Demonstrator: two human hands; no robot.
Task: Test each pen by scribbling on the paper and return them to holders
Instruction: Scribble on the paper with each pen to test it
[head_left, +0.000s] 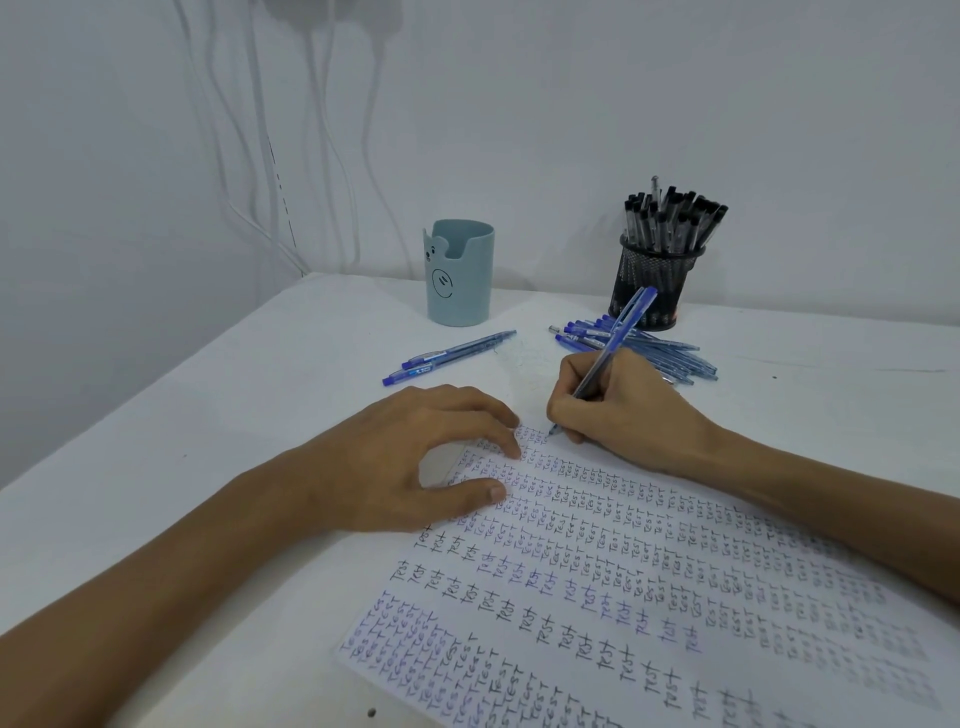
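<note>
My right hand (618, 400) grips a blue pen (626, 325) with its tip down on the far corner of the paper (597, 561), which is covered in rows of the handwritten word "TEST". My left hand (415, 457) rests on the paper's left edge, its fingertips and thumb pressing the sheet down. Two blue pens (449, 357) lie loose on the table between the holders. A pile of several blue pens (670, 349) lies in front of the black mesh holder (652, 286), which is full of black-capped pens. The pale blue cup holder (460, 273) stands to the left; its inside is hidden.
The white table (260, 395) meets the wall just behind the holders. White cables (332, 156) hang down the wall at the back left. The table's left edge runs diagonally past my left forearm.
</note>
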